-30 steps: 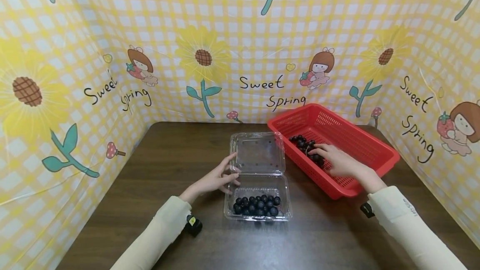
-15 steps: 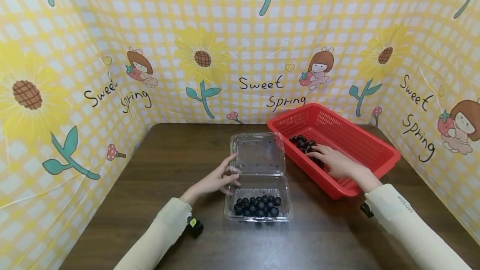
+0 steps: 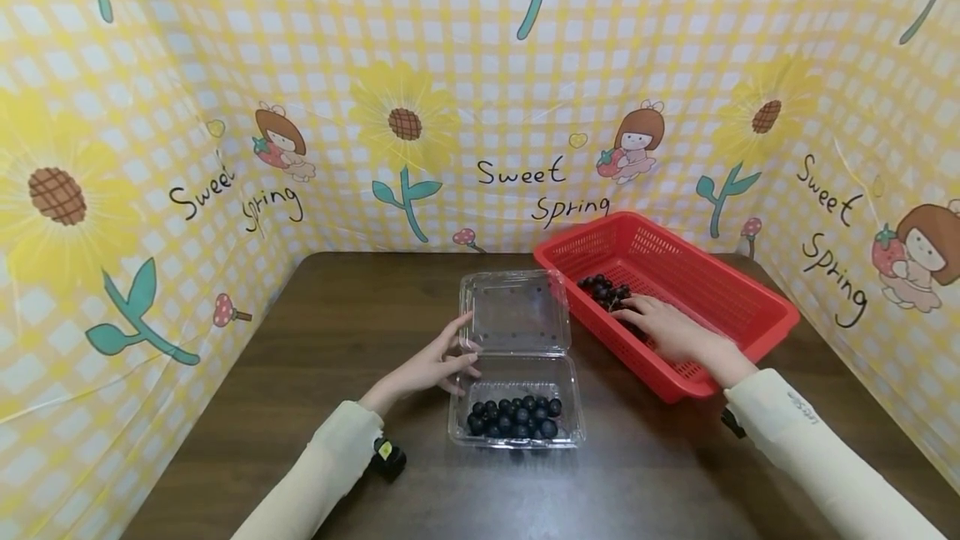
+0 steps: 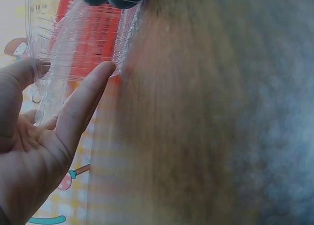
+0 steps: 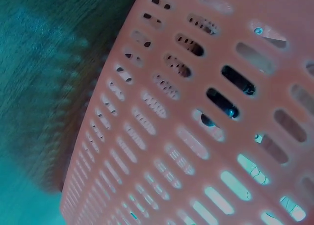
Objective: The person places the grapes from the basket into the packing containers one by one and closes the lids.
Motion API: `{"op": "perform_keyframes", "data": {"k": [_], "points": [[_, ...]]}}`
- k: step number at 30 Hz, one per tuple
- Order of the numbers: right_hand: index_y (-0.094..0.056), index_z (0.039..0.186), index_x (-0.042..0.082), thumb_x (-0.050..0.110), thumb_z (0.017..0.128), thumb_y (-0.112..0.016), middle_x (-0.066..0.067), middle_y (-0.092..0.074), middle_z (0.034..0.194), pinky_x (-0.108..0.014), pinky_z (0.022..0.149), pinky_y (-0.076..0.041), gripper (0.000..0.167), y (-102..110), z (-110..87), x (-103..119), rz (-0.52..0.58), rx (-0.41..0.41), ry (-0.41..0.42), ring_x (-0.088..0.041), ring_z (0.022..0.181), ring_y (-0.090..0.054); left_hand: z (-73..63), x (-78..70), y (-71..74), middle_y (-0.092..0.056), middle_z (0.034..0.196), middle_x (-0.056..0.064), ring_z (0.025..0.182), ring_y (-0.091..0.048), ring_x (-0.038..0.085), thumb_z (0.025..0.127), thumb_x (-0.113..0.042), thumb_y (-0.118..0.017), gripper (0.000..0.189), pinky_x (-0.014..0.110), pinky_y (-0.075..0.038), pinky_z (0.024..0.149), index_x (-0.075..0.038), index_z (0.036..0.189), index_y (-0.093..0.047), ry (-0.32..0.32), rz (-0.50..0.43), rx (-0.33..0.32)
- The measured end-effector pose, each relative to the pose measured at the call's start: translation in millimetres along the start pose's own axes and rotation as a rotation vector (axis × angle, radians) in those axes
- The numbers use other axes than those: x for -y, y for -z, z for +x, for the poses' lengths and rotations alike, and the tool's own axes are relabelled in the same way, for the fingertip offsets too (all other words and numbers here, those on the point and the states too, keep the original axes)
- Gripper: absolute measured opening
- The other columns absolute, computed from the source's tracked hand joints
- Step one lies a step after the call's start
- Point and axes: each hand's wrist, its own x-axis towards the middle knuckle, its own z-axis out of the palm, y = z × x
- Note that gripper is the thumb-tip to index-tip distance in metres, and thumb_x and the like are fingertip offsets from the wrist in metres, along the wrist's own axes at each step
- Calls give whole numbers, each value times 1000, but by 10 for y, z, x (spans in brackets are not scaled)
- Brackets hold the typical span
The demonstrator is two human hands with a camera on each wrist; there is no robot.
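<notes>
My left hand (image 3: pixel 435 365) touches the left side of a clear plastic clamshell box (image 3: pixel 453 417), near its hinge. Its fingers are spread and fairly straight; the left wrist view shows a fingertip (image 4: pixel 109 68) against the box's edge. Loose dark grapes (image 3: pixel 521 417) lie in the bottom half, and the lid (image 3: pixel 513 315) stands raised behind it. Over to the right, my right hand (image 3: pixel 667 327) reaches into a red basket (image 3: pixel 738 302), its fingers down among a bunch of dark grapes (image 3: pixel 602 288). The fingertips' hold is mostly hidden; the right wrist view shows mainly the slotted basket wall (image 5: pixel 167 137).
The basket stands at an angle at the back right of the brown wooden table (image 3: pixel 360 298), close beside the box lid. A yellow checked cloth (image 3: pixel 495 90) printed with flowers hangs around the table's back and sides.
My right hand has shifted slightly within the basket, over the grapes. The left hand and the box have stayed in place while the head view tilted a little.
</notes>
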Motion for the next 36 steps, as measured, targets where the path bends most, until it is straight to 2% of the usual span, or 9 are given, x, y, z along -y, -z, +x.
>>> {"op": "perform_keyframes", "data": {"k": [6, 16, 23, 36], "points": [[-49, 134, 24, 19, 71, -79, -11, -47, 134, -61, 104, -32, 70, -40, 3, -9, -38, -11, 0, -35, 127, -39, -1, 25, -19, -41, 132, 22, 103, -60, 38, 96, -16, -50, 74, 47, -58, 68, -31, 149, 0, -4, -9, 4], [-49, 134, 24, 24, 73, -78, -10, -48, 135, -60, 106, -31, 68, -62, 4, -15, -86, -9, 8, -35, 129, -38, 9, 25, -24, -40, 132, 22, 102, -60, 38, 97, -17, -50, 74, 47, -58, 67, -32, 149, 0, 0, 5, 4], [-50, 134, 23, 26, 73, -77, -10, -49, 135, -59, 105, -32, 67, -57, 16, -26, -99, -22, 18, -35, 128, -38, 11, 1, -18, -40, 132, 23, 104, -58, 42, 97, -15, -48, 73, 48, -58, 68, -29, 149, 1, -1, 0, 10], [-51, 133, 21, 25, 76, -76, -10, -50, 131, -59, 103, -36, 63, -39, 59, -3, -127, -21, 12, -34, 125, -41, 33, 49, 17, -40, 133, 22, 104, -60, 38, 97, -19, -50, 73, 47, -58, 68, -32, 148, 1, -3, 17, 11]]}}
